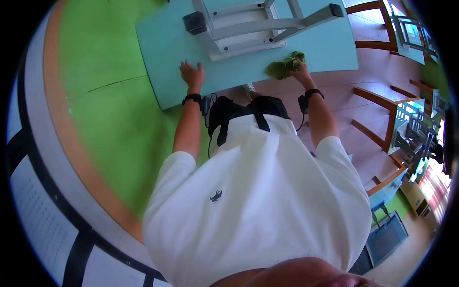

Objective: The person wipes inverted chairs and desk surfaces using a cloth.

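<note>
1. One green cloth [279,70], bunched, on the desk [330,60] at its near edge, right of that edge's middle.
2. One right hand [301,74], fingers closed on the bunched part of the cloth; a flatter part spreads leftward.
3. One left hand [192,75], bare, fingers apart, above the near-left part of the desk; contact with the top cannot be told.
4. One upturned stool [248,44], pale seat down on the desk, grey legs up, dark-capped, beyond and between the two hands.
5. Two black wristbands [192,98], one per wrist, each beside a small black box.
6. Several brown-framed desks [385,103], off the right edge, well apart.
</note>
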`<state>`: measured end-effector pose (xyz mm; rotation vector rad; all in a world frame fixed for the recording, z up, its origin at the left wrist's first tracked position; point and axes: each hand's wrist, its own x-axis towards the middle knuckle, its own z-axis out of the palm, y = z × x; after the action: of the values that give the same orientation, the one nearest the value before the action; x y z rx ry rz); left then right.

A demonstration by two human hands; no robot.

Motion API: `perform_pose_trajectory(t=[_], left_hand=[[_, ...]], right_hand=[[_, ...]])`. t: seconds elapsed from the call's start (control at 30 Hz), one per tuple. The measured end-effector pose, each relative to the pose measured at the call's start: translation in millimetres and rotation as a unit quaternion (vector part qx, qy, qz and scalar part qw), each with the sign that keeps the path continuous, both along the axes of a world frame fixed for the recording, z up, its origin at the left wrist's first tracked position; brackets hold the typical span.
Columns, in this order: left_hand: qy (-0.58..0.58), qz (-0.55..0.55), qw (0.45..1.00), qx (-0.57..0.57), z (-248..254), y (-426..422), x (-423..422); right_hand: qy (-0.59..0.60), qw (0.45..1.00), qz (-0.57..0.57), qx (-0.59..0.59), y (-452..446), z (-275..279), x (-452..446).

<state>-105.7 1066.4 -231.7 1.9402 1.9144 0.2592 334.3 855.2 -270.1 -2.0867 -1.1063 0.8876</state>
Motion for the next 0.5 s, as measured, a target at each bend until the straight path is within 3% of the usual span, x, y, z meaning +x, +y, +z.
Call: perform_pose_trajectory(t=[0.03,0.07,0.1,0.17,0.2,0.23,0.27,0.3,0.37,0.5], left_hand=[[-0.005,0.005,1.000,-0.010,-11,-7,2],[0.061,0.001,0.997,0.055,-23,-17,8],[0.124,-0.005,0.985,0.117,-34,-28,12],[0.123,0.000,0.981,0.149,-31,-30,12],[0.113,0.014,0.982,0.150,-9,-31,29],[0.102,0.031,0.985,0.134,-7,-36,32],[0.095,0.034,0.986,0.132,-7,-36,33],[0.095,0.030,0.986,0.133,-7,-38,30],[0.082,0.035,0.986,0.141,-7,-33,30],[0.090,0.039,0.985,0.138,-6,-38,29]], right_hand=[[-0.146,0.989,0.019,-0.008,-1,-6,-3],[-0.150,0.988,0.024,-0.020,0,-12,-6],[-0.060,0.997,0.038,-0.006,6,-8,-12],[0.134,0.990,0.038,-0.012,23,16,-35],[0.182,0.979,-0.001,-0.097,48,46,-66],[0.229,0.967,0.033,-0.106,55,24,-75],[0.037,0.991,0.083,-0.100,62,2,-89],[0.079,0.991,0.059,-0.087,69,22,-107],[0.007,0.990,0.087,-0.111,78,26,-113],[-0.018,0.984,0.130,-0.117,74,49,-120]])
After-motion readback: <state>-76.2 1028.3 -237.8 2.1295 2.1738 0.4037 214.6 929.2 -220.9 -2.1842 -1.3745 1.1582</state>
